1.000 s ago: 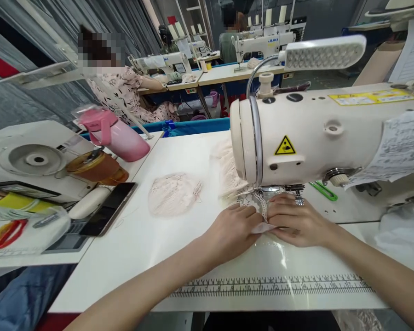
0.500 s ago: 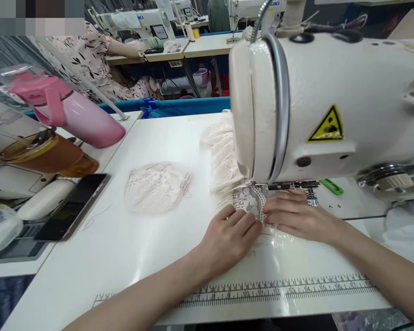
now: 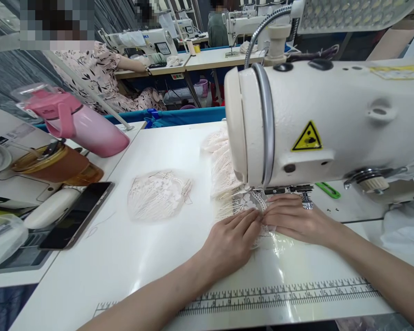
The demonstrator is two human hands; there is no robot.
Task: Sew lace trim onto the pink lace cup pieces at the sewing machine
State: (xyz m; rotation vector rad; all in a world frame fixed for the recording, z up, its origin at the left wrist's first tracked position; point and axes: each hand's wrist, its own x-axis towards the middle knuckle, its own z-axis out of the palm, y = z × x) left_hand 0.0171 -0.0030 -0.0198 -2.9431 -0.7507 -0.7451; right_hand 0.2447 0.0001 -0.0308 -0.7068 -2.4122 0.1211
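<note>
White lace fabric (image 3: 250, 200) lies under the head of a white sewing machine (image 3: 317, 110), with its gathered part (image 3: 222, 158) spread behind and to the left. My left hand (image 3: 232, 236) presses on the lace's near edge, fingers bent and together. Touching it at the fingertips, my right hand (image 3: 296, 218) rests on the lace's right side, beside the presser foot area, fingers close together. Both seem to pinch the lace edge, partly hidden under the fingers. A separate round lace piece (image 3: 158, 195) with loose threads lies flat to the left.
At the left are a pink bottle (image 3: 86, 124), a brown cup (image 3: 58, 163) and a black phone (image 3: 77, 214). A green tool (image 3: 327, 190) lies right of the needle area. A printed ruler (image 3: 279, 296) runs along the front edge. A person in patterned clothes (image 3: 89, 69) sits beyond.
The view has tilted up, showing more of the lamp and background. My left hand's fingers have straightened somewhat and lie closer to my right fingertips.
</note>
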